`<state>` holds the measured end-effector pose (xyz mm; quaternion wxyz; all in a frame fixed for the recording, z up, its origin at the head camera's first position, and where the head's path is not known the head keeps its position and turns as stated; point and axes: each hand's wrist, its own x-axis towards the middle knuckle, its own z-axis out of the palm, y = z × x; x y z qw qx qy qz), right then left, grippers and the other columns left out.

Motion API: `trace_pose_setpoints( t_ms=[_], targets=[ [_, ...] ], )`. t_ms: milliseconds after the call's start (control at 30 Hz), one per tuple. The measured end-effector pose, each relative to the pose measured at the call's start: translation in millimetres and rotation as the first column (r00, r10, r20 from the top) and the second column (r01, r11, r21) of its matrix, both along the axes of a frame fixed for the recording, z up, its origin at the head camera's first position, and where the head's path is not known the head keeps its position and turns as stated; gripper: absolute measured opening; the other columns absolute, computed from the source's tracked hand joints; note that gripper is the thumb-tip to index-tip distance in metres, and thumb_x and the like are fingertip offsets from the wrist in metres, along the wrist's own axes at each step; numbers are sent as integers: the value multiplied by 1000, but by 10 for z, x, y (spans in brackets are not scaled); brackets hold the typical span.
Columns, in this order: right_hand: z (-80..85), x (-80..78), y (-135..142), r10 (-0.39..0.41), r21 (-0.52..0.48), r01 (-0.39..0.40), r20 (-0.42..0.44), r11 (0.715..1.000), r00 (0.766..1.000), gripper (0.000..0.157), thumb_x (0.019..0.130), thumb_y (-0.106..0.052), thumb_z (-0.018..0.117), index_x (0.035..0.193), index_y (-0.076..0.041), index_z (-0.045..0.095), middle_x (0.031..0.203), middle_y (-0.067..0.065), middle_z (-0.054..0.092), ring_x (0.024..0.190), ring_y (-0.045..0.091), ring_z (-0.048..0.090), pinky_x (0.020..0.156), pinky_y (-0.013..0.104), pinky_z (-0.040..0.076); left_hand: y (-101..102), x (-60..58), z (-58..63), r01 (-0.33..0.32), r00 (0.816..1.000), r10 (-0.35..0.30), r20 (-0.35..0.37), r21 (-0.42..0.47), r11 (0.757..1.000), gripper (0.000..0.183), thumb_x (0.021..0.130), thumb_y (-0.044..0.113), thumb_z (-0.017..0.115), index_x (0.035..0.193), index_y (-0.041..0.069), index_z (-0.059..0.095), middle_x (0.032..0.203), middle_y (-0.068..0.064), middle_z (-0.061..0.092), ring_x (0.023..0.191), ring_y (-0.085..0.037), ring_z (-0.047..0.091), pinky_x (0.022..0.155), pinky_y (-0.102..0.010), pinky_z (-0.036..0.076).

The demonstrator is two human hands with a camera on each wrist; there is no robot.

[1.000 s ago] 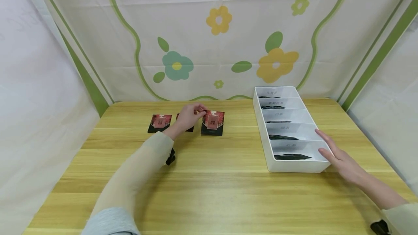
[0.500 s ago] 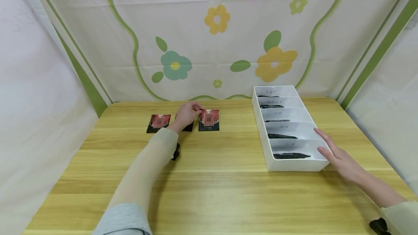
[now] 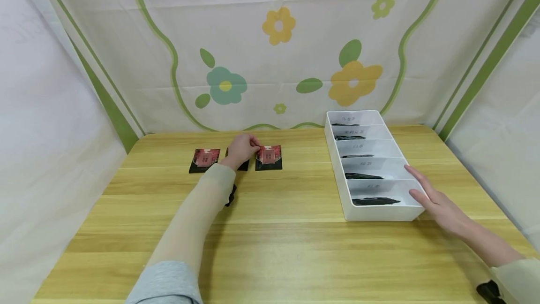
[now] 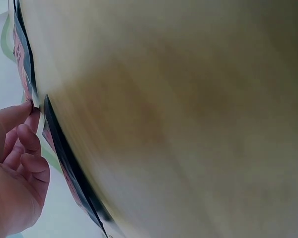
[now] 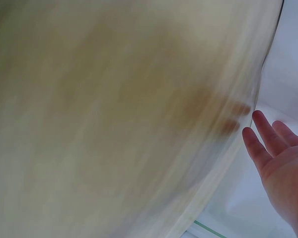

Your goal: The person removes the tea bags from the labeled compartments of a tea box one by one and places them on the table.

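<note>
Three red-and-black tea sachets lie in a row at the back left of the table. My left hand (image 3: 240,150) pinches the upper left corner of the rightmost tea sachet (image 3: 268,158) between thumb and finger. Under that hand the middle sachet (image 3: 243,165) is partly covered; the left sachet (image 3: 204,159) lies apart. In the left wrist view the pinched sachet (image 4: 24,62) stays close to the tabletop. On the right, my right hand (image 3: 446,215) rests its extended fingers and thumb at the near right edge of a white divided box (image 3: 379,214). Its fingers (image 5: 268,136) look straight in the right wrist view.
Several labelled compartments of the box hold dark sachets (image 3: 376,201). The wooden table (image 3: 295,257) extends across the view, and a flower-printed white cloth (image 3: 253,27) hangs behind its back edge. More white cloth closes off both sides.
The left hand has shifted the rightmost tea sachet slightly left, toward the middle one, and it now lies flatter. My right hand has stayed at the box.
</note>
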<state>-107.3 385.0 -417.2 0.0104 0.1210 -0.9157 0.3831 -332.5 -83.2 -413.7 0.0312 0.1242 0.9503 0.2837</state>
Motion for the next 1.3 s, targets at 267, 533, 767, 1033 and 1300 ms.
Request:
trace_pose_setpoints(
  t_ms=[267,533,767,1033,1300],
  targets=[
    [2,-8,-2,-2,-8,2,11,1000,1000,59,107,-18,36,158,-25,8,154,30,16,125,64,25,111,46,10,3,-11,-12,-37,999,37,23,-7,999,9,97,18,63,97,11,67,97,-6,66,88,-22,61,79,-40,49],
    [19,-22,-5,8,-29,-7,21,1000,1000,59,106,-18,36,158,-25,7,154,32,14,125,66,22,95,77,13,-30,-23,-13,-37,999,36,21,40,999,12,97,21,62,101,10,68,102,-7,66,90,-24,60,78,-41,49],
    [20,-12,-13,6,-9,-6,4,1000,1000,59,106,-18,36,158,-25,8,154,30,15,126,63,24,111,39,10,-1,55,94,4,1000,-2,-21,86,996,18,97,24,63,107,10,69,103,-4,66,72,-21,56,66,-36,45],
    [19,-4,-4,2,-12,-2,9,1000,1000,59,107,-18,36,158,-25,8,154,30,15,126,63,24,110,49,8,238,327,320,130,991,-118,-68,215,968,21,96,27,64,108,11,70,105,-1,66,66,-24,60,52,-31,46],
    [15,2,-7,3,-19,-3,18,1000,1000,59,107,-18,36,158,-25,8,155,29,14,127,63,22,109,52,8,651,718,406,301,953,-296,-68,335,893,16,95,24,66,105,12,70,98,-3,68,63,-14,53,52,-26,42]
  ],
)
